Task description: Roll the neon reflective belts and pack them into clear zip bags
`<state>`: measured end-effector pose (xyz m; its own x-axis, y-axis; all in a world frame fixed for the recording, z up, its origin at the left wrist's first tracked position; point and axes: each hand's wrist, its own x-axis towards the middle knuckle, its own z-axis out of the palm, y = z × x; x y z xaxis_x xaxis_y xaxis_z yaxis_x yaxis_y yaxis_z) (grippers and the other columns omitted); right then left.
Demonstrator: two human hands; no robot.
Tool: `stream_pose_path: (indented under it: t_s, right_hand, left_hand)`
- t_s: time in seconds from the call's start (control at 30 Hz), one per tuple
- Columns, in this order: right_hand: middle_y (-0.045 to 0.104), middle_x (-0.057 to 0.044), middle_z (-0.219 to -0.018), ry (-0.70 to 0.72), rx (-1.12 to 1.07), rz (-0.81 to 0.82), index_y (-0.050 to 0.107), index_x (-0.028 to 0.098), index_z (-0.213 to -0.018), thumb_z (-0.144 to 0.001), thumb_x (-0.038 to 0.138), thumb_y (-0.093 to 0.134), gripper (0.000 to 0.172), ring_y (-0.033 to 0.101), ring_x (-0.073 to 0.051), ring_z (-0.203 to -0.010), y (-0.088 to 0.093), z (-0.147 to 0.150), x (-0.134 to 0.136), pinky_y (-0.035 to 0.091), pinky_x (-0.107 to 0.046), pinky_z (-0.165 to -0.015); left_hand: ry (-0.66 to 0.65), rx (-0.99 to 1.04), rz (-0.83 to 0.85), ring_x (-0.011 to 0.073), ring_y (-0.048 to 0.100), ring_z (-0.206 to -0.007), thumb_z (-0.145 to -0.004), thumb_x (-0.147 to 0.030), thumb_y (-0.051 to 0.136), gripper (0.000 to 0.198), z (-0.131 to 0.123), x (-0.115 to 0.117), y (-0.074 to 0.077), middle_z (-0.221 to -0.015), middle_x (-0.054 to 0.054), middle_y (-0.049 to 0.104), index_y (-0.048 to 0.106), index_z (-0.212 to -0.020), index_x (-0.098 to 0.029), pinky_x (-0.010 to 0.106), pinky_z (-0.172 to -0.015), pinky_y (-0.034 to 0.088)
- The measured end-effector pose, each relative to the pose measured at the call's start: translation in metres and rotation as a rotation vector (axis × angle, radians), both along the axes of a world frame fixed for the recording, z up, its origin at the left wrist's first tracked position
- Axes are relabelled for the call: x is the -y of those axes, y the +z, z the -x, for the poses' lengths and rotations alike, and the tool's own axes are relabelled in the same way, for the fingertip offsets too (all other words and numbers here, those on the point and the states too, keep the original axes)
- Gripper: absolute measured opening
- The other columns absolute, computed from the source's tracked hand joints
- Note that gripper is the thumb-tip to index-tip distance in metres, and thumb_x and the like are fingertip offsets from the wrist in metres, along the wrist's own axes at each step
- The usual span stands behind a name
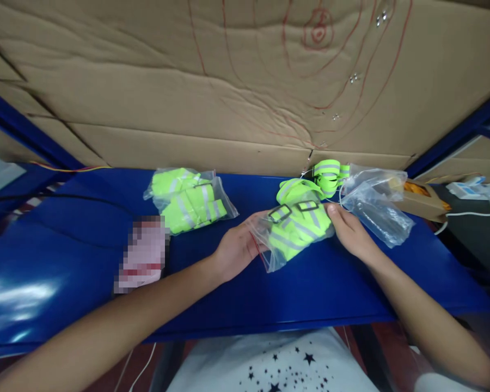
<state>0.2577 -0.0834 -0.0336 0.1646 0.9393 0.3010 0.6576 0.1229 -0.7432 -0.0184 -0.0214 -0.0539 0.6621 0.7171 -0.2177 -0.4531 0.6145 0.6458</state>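
Observation:
Between my two hands is a clear zip bag [298, 231] holding folded neon-yellow reflective straps with dark buckles. My left hand [239, 247] grips the bag's open-looking left end near its red seal line, fingers partly hidden behind the plastic. At the bag's right edge, my right hand [347, 226] pinches the plastic between thumb and fingers. Loose neon straps [329, 175] lie just behind the bag. Further left, more bagged neon straps [188, 201] rest on the blue table [302, 299].
Empty-looking clear bags [379, 209] lie at the right, beside a cardboard box [422, 201] with orange items. A blurred pink object [142, 253] is near my left forearm. A cardboard panel [245, 98] stands along the back. Cables cross the table's left side.

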Motion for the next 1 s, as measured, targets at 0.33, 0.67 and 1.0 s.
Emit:
stream_pose_path:
  t_s: [0.33, 0.67, 1.0]
  right_hand:
    - [0.062, -0.001, -0.068, -0.079, 0.053, -0.517, 0.064, 0.021, -0.085, -0.093, 0.053, 0.065, 0.034, 0.053, -0.014, -0.057, 0.106, 0.003, -0.05, 0.04, -0.028, -0.053]
    - [0.073, -0.007, -0.086, -0.295, 0.634, -0.507, 0.068, 0.02, -0.099, -0.103, 0.041, 0.049, 0.029, 0.062, -0.02, -0.072, 0.143, -0.017, -0.117, 0.04, -0.033, -0.069]
    - [0.072, -0.009, -0.084, -0.359, 0.706, -0.368, 0.069, 0.02, -0.097, -0.099, 0.043, 0.056, 0.026, 0.065, -0.027, -0.077, 0.141, -0.02, -0.118, 0.042, -0.036, -0.071]
  left_hand:
    - [-0.019, -0.092, -0.066, 0.0262, 0.071, -0.112, -0.083, -0.017, 0.071, 0.052, -0.004, 0.009, 0.004, -0.124, 0.012, 0.07, 0.054, -0.133, -0.02, 0.045, -0.106, 0.05]
    - [-0.266, -0.281, -0.293, 0.0185, 0.071, -0.084, -0.084, -0.033, 0.075, 0.024, -0.006, 0.002, -0.003, -0.095, 0.01, 0.074, 0.071, -0.097, -0.012, 0.031, -0.08, 0.054]
    - [-0.329, -0.319, -0.412, 0.0169, 0.07, -0.082, -0.089, -0.036, 0.07, 0.024, -0.006, 0.001, -0.008, -0.095, 0.009, 0.073, 0.072, -0.096, -0.013, 0.031, -0.08, 0.054]
